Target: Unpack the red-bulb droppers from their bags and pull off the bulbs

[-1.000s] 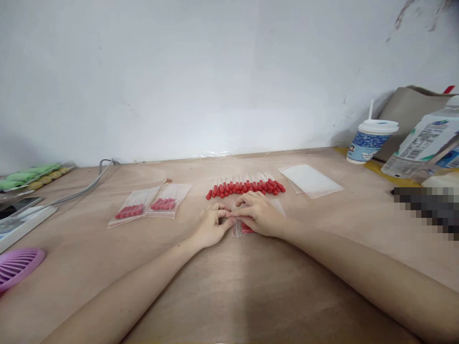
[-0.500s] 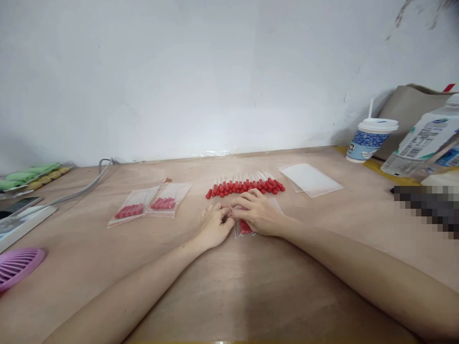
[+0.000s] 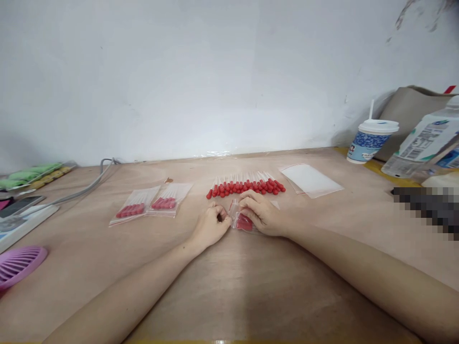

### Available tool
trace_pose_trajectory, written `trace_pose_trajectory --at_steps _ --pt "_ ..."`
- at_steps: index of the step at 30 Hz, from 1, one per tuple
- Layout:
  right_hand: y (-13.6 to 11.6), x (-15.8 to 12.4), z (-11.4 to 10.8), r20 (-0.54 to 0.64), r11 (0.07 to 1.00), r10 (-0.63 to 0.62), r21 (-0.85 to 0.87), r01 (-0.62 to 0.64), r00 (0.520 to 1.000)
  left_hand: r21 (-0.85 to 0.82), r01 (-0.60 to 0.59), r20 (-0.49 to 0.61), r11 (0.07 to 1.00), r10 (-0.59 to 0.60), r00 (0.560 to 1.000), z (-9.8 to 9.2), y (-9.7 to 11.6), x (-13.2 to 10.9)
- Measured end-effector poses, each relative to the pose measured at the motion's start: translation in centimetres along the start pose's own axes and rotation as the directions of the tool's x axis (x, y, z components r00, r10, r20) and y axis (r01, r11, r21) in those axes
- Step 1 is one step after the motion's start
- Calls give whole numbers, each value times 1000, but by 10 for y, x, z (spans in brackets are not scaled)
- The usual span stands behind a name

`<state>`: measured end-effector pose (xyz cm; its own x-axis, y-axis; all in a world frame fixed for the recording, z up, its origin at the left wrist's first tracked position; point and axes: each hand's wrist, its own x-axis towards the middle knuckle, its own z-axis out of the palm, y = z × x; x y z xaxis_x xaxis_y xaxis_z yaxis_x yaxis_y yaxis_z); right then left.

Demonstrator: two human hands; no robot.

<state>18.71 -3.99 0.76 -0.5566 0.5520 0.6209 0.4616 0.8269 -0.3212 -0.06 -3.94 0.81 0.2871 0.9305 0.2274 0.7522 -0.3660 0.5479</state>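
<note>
A small clear zip bag (image 3: pixel 244 223) with red-tipped white sticks inside lies on the table between my hands, its zip end turned to the left. My left hand (image 3: pixel 211 224) pinches the bag's left edge, thumb and fingertips pressed together. Over the bag's right part, my right hand (image 3: pixel 264 215) is closed with bent fingers, gripping it near the zip end and covering much of it. Just beyond the hands lies a row of loose red-tipped sticks (image 3: pixel 247 187). Two filled zip bags, one left (image 3: pixel 132 205) and another beside it (image 3: pixel 168 200), rest left of my hands.
A stack of flat bags (image 3: pixel 313 180) lies at the back right. Beyond it stand a paper cup (image 3: pixel 371 141) with a straw and a plastic bottle (image 3: pixel 419 143). A grey cable (image 3: pixel 86 184), a phone (image 3: pixel 23 206) and a pink fan (image 3: pixel 21 267) are at left.
My left hand has drawn slightly left and my right hand slightly right, so more of the bag's zip end shows between them. The other things stay put.
</note>
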Motion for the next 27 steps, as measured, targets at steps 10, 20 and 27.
trace_pose_trajectory --at_steps 10,20,27 --pt "-2 -19 -19 -97 955 266 -106 -275 959 -55 -235 -111 970 228 967 2 -2 -6" --pt "4 -49 -36 161 924 383 -47 -380 910 -211 -282 24 936 294 956 -1 -2 -2" --pt "5 -51 -33 169 935 355 -61 -350 919 -169 -308 160 936 334 929 -6 4 -5"
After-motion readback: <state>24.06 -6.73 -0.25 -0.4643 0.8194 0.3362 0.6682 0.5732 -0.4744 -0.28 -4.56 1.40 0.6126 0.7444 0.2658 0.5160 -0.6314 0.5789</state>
